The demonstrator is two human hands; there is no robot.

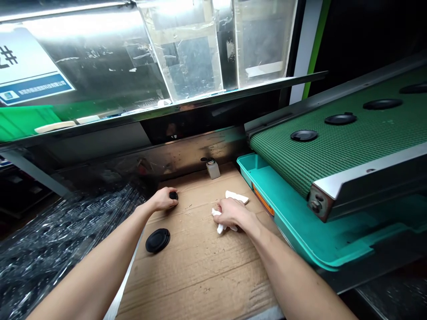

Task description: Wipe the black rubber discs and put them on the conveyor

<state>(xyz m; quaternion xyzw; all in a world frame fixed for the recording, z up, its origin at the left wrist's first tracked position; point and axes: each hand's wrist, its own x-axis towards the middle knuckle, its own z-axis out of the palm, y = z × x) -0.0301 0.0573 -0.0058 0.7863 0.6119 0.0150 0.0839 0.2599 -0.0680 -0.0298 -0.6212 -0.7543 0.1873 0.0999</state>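
Your left grip (163, 199) pinches a small black piece (173, 195) near the table's (200, 266) far left corner; 1 black disc (158, 240) lies nearer you, by the left edge, well left of your right grip (231, 211), bunched around white cloth (220, 228).

From where I stand, the one camera sits on the person's head. It faces forward and down, rather near to the left hand (163, 199) and the right hand (230, 212), over the cardboard sheet (193, 271) toward the upright panels (193, 66) farther away.
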